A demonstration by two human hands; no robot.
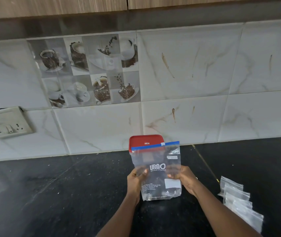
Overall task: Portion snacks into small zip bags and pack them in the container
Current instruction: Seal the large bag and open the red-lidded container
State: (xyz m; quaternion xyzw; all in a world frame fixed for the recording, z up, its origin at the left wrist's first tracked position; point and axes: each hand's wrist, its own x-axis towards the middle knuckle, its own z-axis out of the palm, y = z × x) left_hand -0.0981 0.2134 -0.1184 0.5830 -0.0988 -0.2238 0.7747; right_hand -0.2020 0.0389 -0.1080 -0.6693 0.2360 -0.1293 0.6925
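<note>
I hold the big zip bag [156,170] upright above the black counter [50,194], my left hand [135,179] and right hand [185,178] pinching its sides. Behind it stands the red-lidded container [145,141]; the small bags [239,200] lie at my right. I think next I must open the blue zip.

Black stone countertop [50,194], marbled wall tiles [196,69], coffee-cup picture tile [88,71], switch-and-socket plate [6,124], wooden cabinets [54,5] above.

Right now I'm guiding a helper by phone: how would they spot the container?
On the black counter, look to the back edge where it meets the marble-tiled wall. The container stands there behind the held-up clear zip bag, the only thing with a red lid.
</note>
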